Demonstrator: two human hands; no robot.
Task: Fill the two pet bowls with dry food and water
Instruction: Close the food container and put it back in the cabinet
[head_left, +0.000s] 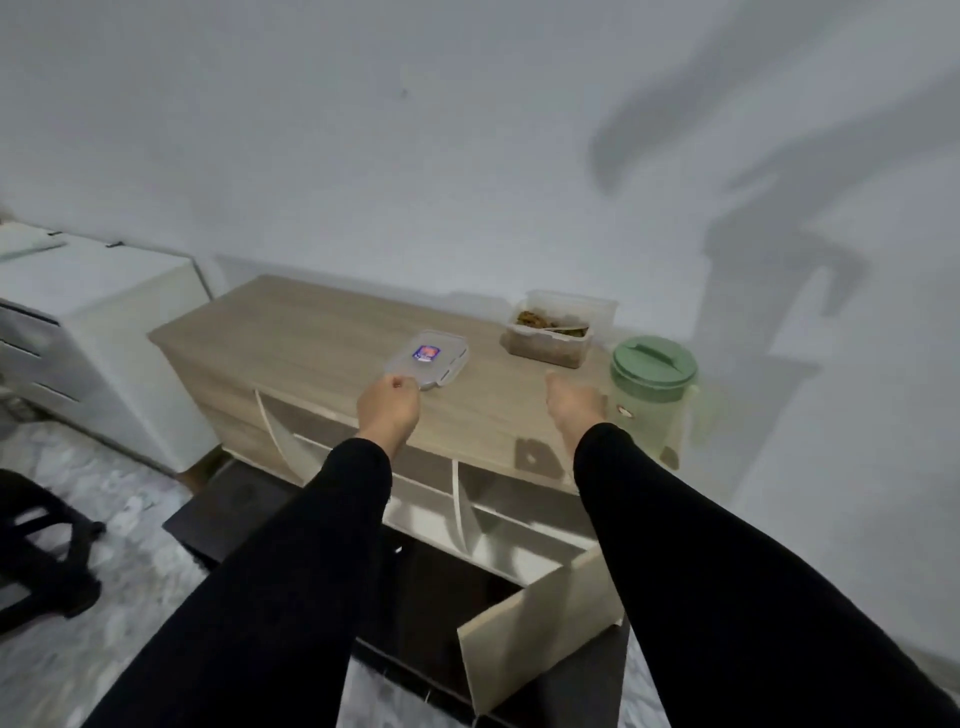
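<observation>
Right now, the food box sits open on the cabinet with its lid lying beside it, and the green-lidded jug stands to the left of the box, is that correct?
Not quite: in the head view the jug stands to the right of the food box, at the cabinet's right end. The rest holds: the box is open and its lid lies on the cabinet to its left.

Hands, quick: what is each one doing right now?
Left hand: pinches the edge of the clear lid.
Right hand: fingers curled, holds nothing, beside the green pitcher.
</observation>
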